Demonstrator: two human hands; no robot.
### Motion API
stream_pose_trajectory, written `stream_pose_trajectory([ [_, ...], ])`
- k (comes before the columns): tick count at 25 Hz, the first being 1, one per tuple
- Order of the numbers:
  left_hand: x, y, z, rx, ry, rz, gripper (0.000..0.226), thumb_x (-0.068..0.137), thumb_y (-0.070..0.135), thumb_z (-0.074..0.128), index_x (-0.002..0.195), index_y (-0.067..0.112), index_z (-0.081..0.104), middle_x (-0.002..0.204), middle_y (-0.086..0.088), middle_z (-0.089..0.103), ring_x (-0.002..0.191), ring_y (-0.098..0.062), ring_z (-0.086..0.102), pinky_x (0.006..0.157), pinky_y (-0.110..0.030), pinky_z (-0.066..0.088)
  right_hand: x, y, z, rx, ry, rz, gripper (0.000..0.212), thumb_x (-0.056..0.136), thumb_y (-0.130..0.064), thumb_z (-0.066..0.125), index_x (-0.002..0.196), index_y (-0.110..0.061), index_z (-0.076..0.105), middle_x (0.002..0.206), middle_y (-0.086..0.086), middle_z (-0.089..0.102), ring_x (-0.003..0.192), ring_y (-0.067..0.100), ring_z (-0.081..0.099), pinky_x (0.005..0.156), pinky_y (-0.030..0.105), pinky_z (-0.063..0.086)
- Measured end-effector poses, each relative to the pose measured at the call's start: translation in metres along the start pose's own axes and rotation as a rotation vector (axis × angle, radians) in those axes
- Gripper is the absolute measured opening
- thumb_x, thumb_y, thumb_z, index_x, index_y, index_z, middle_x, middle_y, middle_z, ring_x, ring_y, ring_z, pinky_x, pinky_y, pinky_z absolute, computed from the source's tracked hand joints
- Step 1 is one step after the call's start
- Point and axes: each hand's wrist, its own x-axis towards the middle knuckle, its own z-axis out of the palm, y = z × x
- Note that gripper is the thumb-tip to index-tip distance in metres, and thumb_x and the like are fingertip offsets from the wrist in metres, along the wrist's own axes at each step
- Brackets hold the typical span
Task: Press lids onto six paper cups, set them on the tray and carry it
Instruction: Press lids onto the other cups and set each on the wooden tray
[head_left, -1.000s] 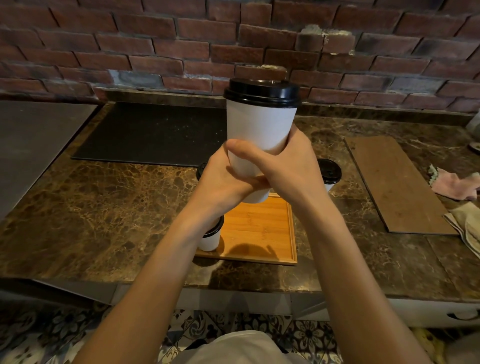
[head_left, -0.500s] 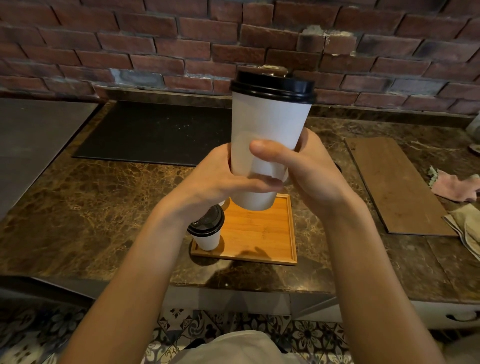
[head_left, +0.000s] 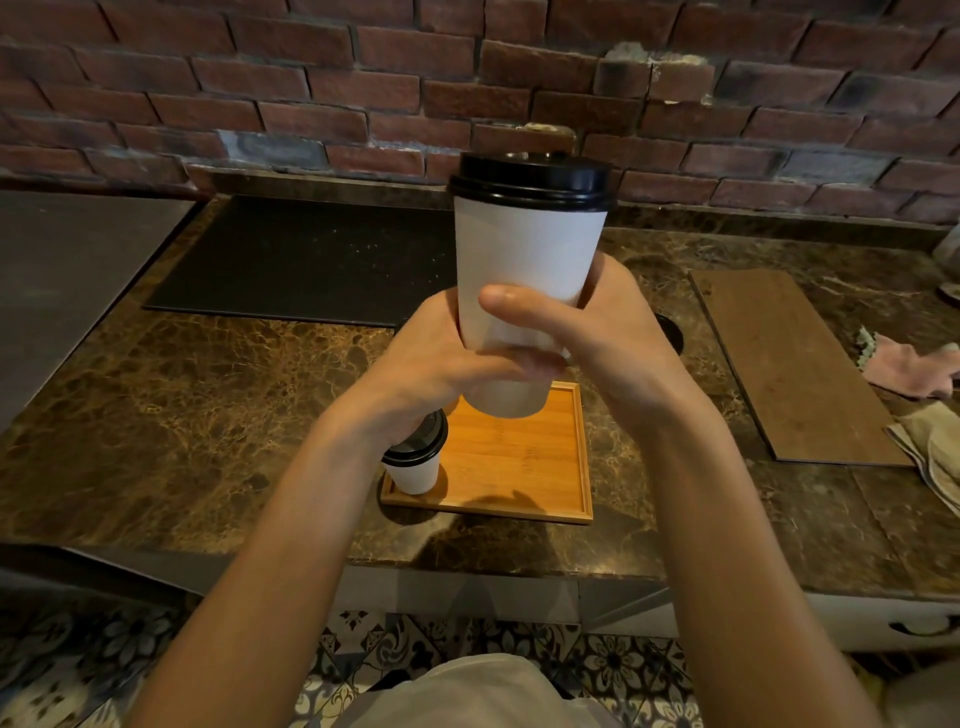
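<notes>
A tall white paper cup (head_left: 527, 260) with a black lid (head_left: 532, 179) is held up in the air above the wooden tray (head_left: 519, 467). My left hand (head_left: 441, 358) grips its lower part from the left, and my right hand (head_left: 597, 338) grips it from the right, thumb across the front. A small lidded cup (head_left: 415, 462) stands on the tray's near left corner, partly behind my left wrist. Another black lid (head_left: 670, 332) shows behind my right hand; its cup is hidden.
The tray sits on a brown marble counter (head_left: 208, 405) near its front edge. A black mat (head_left: 311, 260) lies at the back left, a wooden board (head_left: 789, 364) to the right, cloths (head_left: 914, 364) at the far right. A brick wall closes the back.
Both hands have lifted the tall lidded cup higher and closer to the camera, uncovering the small cup on the tray. The grip stays the same.
</notes>
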Motion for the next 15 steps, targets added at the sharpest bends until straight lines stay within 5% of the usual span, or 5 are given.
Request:
stream_pose_trajectory([
  [7, 0.002, -0.001, 0.008, 0.084, 0.164, 0.06, 0.047, 0.068, 0.014, 0.081, 0.109, 0.021, 0.061, 0.103, 0.005, 0.068, 0.095, -0.005, 0.065, 0.072, -0.014, 0.051, 0.0, -0.002, 0.009, -0.102, 0.168, -0.022, 0.073, 0.066, -0.042, 0.084, 0.128, -0.02, 0.051, 0.109, -0.007, 0.063, 0.098, 0.007, 0.065, 0.077, 0.026, 0.059],
  [12, 0.005, -0.003, 0.012, 0.235, 0.211, 0.079, 0.04, 0.073, 0.011, 0.078, 0.107, 0.019, 0.059, 0.094, 0.013, 0.063, 0.086, 0.014, 0.06, 0.066, -0.003, 0.045, 0.001, 0.001, 0.017, -0.128, 0.262, -0.02, 0.079, 0.067, -0.039, 0.088, 0.132, -0.016, 0.049, 0.116, -0.001, 0.062, 0.106, 0.014, 0.063, 0.085, 0.039, 0.059],
  [15, 0.003, -0.005, 0.01, 0.194, 0.183, 0.078, 0.046, 0.072, 0.009, 0.079, 0.113, 0.012, 0.058, 0.099, 0.009, 0.064, 0.092, 0.007, 0.062, 0.068, -0.006, 0.047, 0.0, 0.001, 0.016, -0.128, 0.25, -0.017, 0.078, 0.066, -0.04, 0.088, 0.131, -0.018, 0.05, 0.116, -0.002, 0.063, 0.105, 0.013, 0.064, 0.086, 0.04, 0.059],
])
